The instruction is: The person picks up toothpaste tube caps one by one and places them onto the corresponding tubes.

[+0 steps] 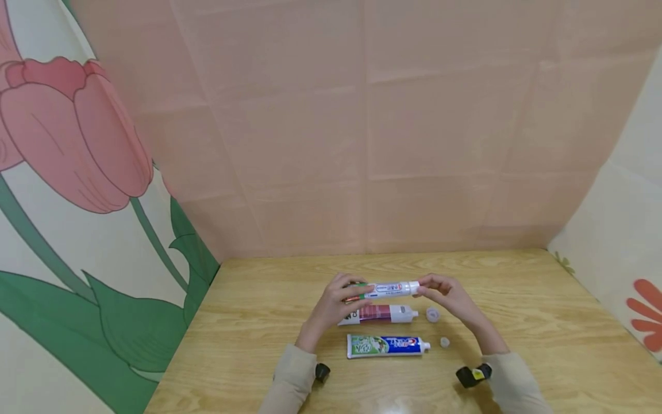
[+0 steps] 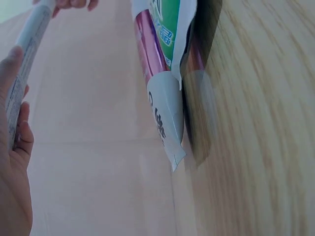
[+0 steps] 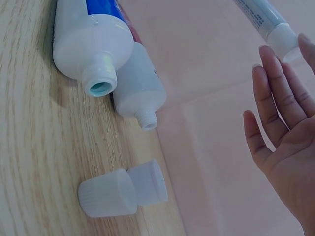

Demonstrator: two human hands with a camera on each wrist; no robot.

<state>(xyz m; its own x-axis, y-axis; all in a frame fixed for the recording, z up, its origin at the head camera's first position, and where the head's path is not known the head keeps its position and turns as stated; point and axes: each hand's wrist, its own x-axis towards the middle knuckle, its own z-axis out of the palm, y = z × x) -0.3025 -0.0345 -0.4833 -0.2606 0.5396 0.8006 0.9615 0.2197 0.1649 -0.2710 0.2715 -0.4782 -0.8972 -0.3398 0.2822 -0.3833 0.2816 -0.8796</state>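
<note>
A pink sheet (image 1: 362, 126) hangs at twelve o'clock behind the wood-grain worktop (image 1: 248, 322), above which the left hand (image 1: 333, 305) is wrapped round a white toothpaste tube (image 1: 393, 290), its white end at three o'clock pinched by the fingertips of the right hand (image 1: 450, 296). In the head view, a pink-and-white tube (image 1: 383, 314) lies at six o'clock from the held one, and a green-and-blue tube (image 1: 385, 345) further that way, both bare nozzles facing three o'clock. Past those nozzles, also at three, sit a larger cap (image 1: 433, 314) and a smaller cap (image 1: 445, 342).
</note>
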